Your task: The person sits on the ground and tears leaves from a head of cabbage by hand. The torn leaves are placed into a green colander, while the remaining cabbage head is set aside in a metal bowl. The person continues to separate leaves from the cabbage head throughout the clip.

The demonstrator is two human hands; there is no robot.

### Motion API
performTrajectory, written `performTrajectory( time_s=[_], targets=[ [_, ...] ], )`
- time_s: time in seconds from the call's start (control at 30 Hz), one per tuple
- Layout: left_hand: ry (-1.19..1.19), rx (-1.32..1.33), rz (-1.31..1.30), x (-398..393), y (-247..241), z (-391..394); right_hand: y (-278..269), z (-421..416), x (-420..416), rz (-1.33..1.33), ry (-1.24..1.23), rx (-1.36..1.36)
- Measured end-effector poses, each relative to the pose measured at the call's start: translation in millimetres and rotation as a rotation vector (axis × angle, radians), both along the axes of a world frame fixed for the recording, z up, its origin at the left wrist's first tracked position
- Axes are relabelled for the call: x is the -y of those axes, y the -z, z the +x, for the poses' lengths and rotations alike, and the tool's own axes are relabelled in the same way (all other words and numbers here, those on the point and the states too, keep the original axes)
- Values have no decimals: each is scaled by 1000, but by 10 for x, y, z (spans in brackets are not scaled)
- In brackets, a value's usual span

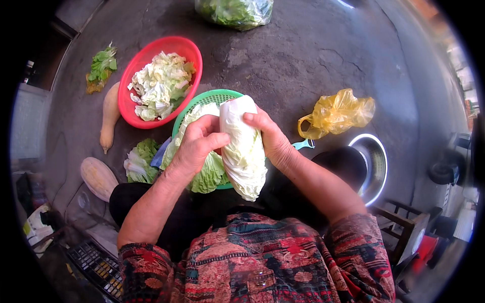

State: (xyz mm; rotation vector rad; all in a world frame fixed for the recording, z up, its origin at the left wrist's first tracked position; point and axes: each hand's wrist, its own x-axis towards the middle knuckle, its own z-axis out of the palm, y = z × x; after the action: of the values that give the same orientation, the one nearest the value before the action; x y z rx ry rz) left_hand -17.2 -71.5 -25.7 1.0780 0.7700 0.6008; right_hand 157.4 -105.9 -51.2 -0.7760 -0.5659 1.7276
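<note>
A pale napa cabbage [244, 151] is held between my two hands, its white base pointing away from me and its leafy tip towards me. My left hand [202, 140] grips its left side with the thumb on top. On the other side, my right hand [271, 132] clasps it near the base, thumb over the upper face. Beneath the cabbage sits a green plastic colander [206, 97] holding large cabbage leaves [208, 174]. Beyond it to the left, a red plastic basin [130, 110] contains a heap of torn cabbage leaves [163, 85].
Left on the concrete floor lie two squashes [110, 113] [99, 178], leafy greens [101, 66] and more cabbage [140, 161]. To the right are a yellow plastic bag [337, 113], a light-blue peeler [305, 144] and a metal basin [379, 163]. A bag of greens [238, 13] stands far ahead.
</note>
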Motion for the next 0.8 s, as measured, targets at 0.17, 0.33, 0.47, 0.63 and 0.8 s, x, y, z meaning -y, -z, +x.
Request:
performTrajectory(
  time_s=[0.17,0.33,0.47,0.63,0.8],
  targets=[
    [-62,20,-6,46,8,33,-83,21,8,107,57,154],
    [-134,-85,146,57,38,76,-21,52,-35,142,44,220],
    [-148,-72,224,104,-6,87,25,76,-29,86,41,85],
    [-188,29,267,163,-174,71,171,216,-90,-122,212,-18],
    [-276,6,530,155,-213,-110,360,551,-297,-275,512,-9]
  ],
)
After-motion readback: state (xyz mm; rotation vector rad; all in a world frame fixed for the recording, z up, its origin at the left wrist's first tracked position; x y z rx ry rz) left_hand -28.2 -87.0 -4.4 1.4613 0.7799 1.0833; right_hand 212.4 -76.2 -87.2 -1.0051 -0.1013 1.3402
